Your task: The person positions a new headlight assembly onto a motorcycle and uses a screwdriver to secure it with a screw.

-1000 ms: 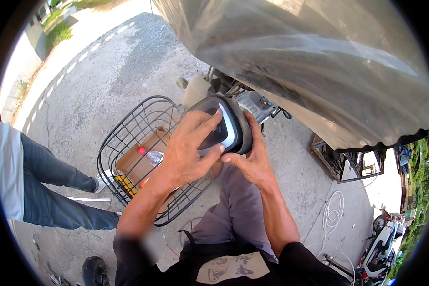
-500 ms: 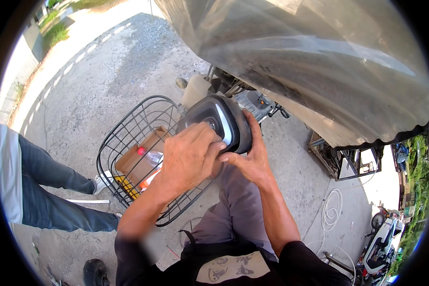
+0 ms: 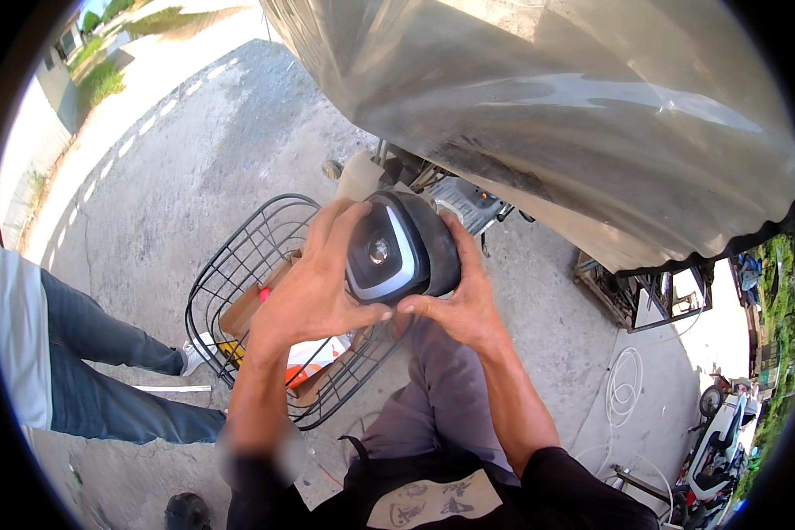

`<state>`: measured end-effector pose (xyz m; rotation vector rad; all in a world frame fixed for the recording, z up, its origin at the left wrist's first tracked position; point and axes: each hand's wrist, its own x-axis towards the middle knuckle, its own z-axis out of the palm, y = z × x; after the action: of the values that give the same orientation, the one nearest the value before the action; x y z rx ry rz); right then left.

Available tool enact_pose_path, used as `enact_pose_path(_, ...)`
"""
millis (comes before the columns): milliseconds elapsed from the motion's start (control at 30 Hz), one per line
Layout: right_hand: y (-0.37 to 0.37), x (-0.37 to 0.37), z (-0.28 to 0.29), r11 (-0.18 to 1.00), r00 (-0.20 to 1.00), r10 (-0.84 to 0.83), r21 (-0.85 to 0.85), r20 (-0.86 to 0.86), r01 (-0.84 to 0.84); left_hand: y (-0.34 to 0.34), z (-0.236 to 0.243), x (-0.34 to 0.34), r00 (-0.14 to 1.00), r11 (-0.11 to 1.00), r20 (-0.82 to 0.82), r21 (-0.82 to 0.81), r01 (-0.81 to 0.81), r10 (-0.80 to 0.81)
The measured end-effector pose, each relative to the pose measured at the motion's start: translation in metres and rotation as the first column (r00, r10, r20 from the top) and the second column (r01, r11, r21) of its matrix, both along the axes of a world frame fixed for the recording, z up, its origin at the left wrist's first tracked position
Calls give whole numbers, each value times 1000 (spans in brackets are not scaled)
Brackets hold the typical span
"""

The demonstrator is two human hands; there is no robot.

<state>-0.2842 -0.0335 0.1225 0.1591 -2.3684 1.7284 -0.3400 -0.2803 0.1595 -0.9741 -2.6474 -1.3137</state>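
Between my two hands is a black headlight [image 3: 380, 250] with a round clear lens and a curved white strip on its front. Its face is turned up and to the left, toward me. My left hand [image 3: 314, 287] closes round the left side, fingers over the top and thumb along the lower edge. Against the right side of the black housing, my right hand [image 3: 462, 305] grips with its thumb below, near the left thumb. Just left of the headlight and lower down is a black wire basket [image 3: 210, 287].
The basket holds a cardboard box [image 3: 238, 316] and a red-capped bottle, mostly hidden. A large grey-brown sheet [image 3: 539, 115] hangs at the upper right. A person in dark jeans [image 3: 106, 327] stands at left. A coiled white hose [image 3: 623, 389] lies on the concrete at right.
My left hand has moved from across the headlight's front to its left side, uncovering the lens. The headlight has turned and its face shows more. My right hand keeps its grip.
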Motion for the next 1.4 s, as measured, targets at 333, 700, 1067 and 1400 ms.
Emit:
enact_pose_path(333,3,-1,-3,998,999,0,56,-45,2,13,-18,-13,990,991,123,113,-75,61)
enact_pose_path(700,16,-7,-14,997,999,46,-52,-26,-48,23,-11,-10,994,994,79,64,-86,81)
enact_pose_path(1067,11,-3,-5,901,996,66,-433,55,-36,43,-23,1,979,967,-120,215,-137,165)
enact_pose_path(1400,3,1,8,919,994,78,-393,76,-42,40,-35,-3,788,978,-596,-23,-209,154)
